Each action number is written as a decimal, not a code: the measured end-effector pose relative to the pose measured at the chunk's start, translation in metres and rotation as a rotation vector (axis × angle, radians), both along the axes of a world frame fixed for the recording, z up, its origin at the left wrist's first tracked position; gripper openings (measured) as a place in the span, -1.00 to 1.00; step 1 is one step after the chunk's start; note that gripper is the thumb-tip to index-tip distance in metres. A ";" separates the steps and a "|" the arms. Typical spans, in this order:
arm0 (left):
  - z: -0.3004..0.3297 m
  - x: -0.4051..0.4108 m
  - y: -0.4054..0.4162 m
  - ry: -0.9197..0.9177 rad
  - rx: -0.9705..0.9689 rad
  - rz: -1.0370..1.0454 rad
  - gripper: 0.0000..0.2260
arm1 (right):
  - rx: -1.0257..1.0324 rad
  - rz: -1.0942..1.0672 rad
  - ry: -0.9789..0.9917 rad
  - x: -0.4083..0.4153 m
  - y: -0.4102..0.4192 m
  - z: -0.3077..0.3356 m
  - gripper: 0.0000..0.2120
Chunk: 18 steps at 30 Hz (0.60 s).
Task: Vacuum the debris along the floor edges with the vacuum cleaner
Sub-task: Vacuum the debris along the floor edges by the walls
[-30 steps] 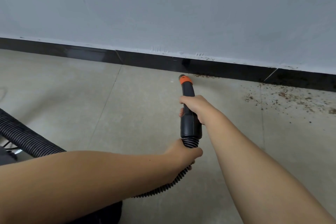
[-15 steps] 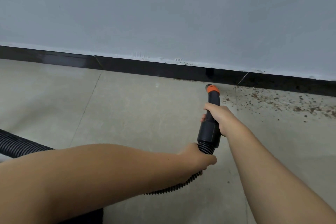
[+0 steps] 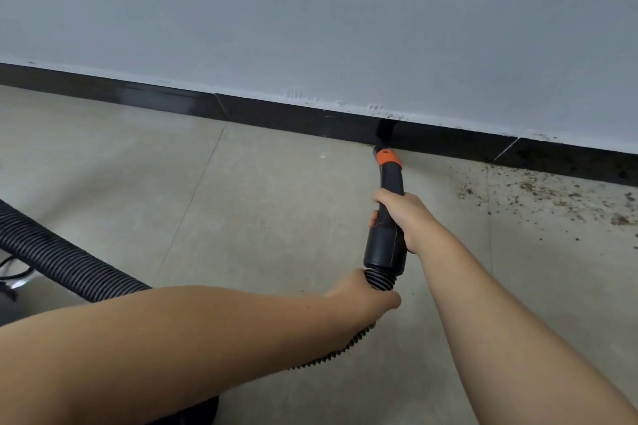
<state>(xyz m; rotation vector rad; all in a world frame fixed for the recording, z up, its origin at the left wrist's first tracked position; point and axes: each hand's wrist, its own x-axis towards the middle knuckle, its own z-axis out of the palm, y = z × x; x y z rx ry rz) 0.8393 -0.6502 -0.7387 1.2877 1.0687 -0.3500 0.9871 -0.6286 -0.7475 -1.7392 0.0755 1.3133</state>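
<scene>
The black vacuum nozzle (image 3: 387, 241) has an orange collar (image 3: 388, 158), and its tip points at the foot of the black skirting board (image 3: 276, 115). My right hand (image 3: 404, 216) grips the nozzle's handle from the right side. My left hand (image 3: 367, 297) holds the ribbed black hose (image 3: 65, 260) just where it joins the nozzle. Brown debris (image 3: 559, 197) lies scattered on the floor along the wall, to the right of the nozzle tip. The hose runs off under my left forearm toward the left edge.
A grey wall (image 3: 310, 17) rises above the skirting board. The floor is large beige tiles (image 3: 262, 203) with thin joints. A dark part of the vacuum body and a cable (image 3: 10, 272) sit at the lower left edge.
The nozzle tip has gone forward to the foot of the skirting board. The view has swung back left, so the debris now lies further right of the tip. Both hands keep their hold.
</scene>
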 end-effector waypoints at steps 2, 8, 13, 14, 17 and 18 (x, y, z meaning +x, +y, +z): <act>-0.001 -0.003 0.002 0.008 0.009 0.024 -0.85 | 0.020 0.016 0.016 -0.006 0.007 -0.001 -0.84; -0.005 -0.016 0.008 0.027 0.041 0.098 -0.88 | 0.049 0.129 0.039 -0.024 0.029 -0.003 -0.87; -0.006 -0.022 0.004 0.048 0.030 0.097 -0.89 | 0.029 0.203 -0.004 -0.034 0.028 -0.001 -0.88; -0.005 -0.022 0.002 0.050 0.014 0.079 -0.89 | 0.022 0.201 -0.010 -0.033 0.024 0.000 -0.88; 0.001 -0.013 -0.003 0.052 -0.024 -0.023 -0.89 | -0.001 0.117 -0.026 -0.022 0.004 0.003 -0.87; 0.003 -0.007 -0.005 0.056 -0.030 -0.067 -0.89 | -0.010 0.067 -0.029 -0.015 -0.005 0.003 -0.85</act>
